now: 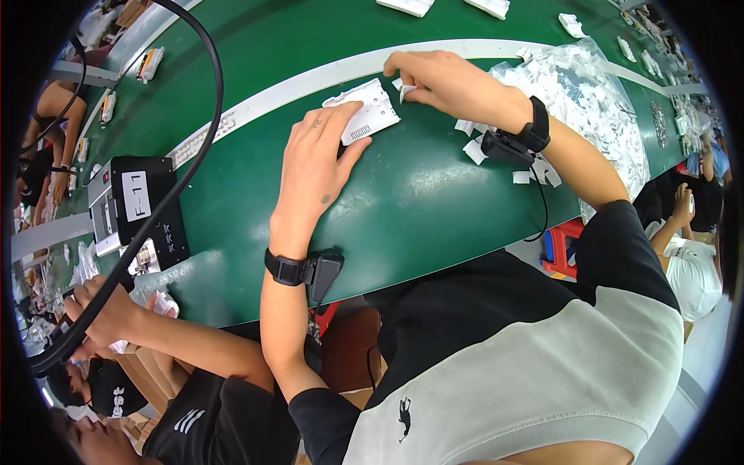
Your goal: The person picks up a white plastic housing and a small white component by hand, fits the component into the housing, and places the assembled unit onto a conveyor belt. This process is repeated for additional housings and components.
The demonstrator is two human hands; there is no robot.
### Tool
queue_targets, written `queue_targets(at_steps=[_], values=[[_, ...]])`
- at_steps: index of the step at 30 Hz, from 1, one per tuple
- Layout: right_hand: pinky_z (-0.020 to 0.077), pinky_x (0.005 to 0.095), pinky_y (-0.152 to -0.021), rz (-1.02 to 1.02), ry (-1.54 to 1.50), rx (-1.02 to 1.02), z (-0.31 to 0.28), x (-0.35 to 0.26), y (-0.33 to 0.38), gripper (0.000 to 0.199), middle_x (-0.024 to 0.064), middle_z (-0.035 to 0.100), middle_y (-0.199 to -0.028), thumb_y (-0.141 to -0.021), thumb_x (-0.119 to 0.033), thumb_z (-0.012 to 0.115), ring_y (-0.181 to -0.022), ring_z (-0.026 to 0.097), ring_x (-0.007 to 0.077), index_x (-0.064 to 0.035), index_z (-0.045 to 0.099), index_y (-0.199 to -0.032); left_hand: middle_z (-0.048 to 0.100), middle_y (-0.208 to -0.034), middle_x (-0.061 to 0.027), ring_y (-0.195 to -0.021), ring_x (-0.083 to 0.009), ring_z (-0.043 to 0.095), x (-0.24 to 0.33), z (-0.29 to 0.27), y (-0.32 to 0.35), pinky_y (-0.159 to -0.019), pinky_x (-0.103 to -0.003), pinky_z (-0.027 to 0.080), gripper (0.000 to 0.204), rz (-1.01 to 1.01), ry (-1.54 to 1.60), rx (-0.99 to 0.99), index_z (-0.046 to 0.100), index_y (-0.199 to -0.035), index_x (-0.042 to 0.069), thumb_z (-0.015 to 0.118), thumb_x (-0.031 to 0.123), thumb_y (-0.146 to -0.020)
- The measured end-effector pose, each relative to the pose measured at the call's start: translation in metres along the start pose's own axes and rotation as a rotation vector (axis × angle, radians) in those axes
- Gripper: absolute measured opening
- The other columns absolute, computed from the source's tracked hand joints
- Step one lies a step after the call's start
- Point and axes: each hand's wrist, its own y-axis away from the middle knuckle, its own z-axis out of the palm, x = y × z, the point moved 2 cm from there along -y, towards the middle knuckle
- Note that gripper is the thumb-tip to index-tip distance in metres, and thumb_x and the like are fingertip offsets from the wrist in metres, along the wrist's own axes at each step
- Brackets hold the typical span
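Observation:
My left hand lies over the near-left end of a white plastic shell, holding it against the green table with thumb and fingers. The shell has slots, small holes and an uneven edge. Just beyond its right end, my right hand pinches a small white piece between thumb and fingers. Whether that piece is paper or plastic, I cannot tell. Several similar flat white pieces lie beneath my right wrist, beside a large clear plastic bag filled with more of them.
A black boxy machine stands at the left, with a thick black cable arching in front. Past a white rail, more white shells lie on the green surface. A co-worker's arm reaches in at lower left.

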Motion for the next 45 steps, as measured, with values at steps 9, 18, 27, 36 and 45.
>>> queue_targets(at_steps=[9,18,27,36,45], values=[[0.0513,0.0424,-0.081,-0.269,0.358,-0.138,-0.003,-0.034,-0.031,0.011,0.0087,0.066,-0.096,-0.091,-0.009,0.069,-0.094,0.063,0.03,-0.0055,0.067,-0.101,0.071,-0.118,-0.0137,-0.109,-0.0322,0.065,-0.003,0.0,0.002,-0.091,-0.042,0.049,0.052,-0.026,0.021,0.017,0.063,-0.133,0.006,0.082,0.015,-0.085],[0.0487,0.0408,-0.088,-0.103,-0.005,-0.063,0.011,-0.019,-0.031,0.009,0.0069,0.065,-0.094,-0.09,-0.013,0.072,-0.098,0.058,0.0299,-0.0063,0.069,-0.096,0.071,-0.118,-0.0136,-0.108,-0.0323,0.065,-0.001,0.001,0.0,-0.09,-0.042,0.049,0.054,-0.031,0.038,0.028,0.061,-0.134,0.008,0.082,0.015,-0.085],[0.0481,0.0401,-0.087,-0.167,0.214,0.177,0.024,-0.018,-0.019,0.014,0.0056,0.058,-0.094,-0.088,-0.016,0.077,-0.103,0.05,0.0288,-0.0072,0.067,-0.093,0.069,-0.12,-0.0082,-0.111,-0.0295,0.063,0.0,0.003,-0.002,-0.088,-0.042,0.049,0.043,0.063,-0.047,0.022,0.066,-0.127,0.008,0.079,0.017,-0.087],[0.0499,0.0405,-0.084,-0.027,0.233,-0.224,0.02,-0.012,-0.047,0.016,0.0056,0.056,-0.097,-0.087,-0.019,0.078,-0.1,0.054,0.0271,-0.0082,0.067,-0.09,0.068,-0.118,-0.0049,-0.108,-0.0265,0.063,-0.002,0.01,-0.005,-0.086,-0.041,0.05,0.038,0.065,-0.216,-0.026,0.07,-0.123,0.01,0.078,0.02,-0.088],[0.0553,0.041,-0.082,-0.174,0.295,-0.05,0.01,-0.02,-0.046,0.01,0.0087,0.064,-0.102,-0.086,-0.013,0.076,-0.101,0.062,0.0285,-0.0058,0.072,-0.091,0.068,-0.117,-0.0048,-0.106,-0.0265,0.065,0.001,0.005,-0.009,-0.083,-0.04,0.052,0.033,0.091,-0.236,0.027,0.072,-0.118,0.008,0.076,0.021,-0.087]])
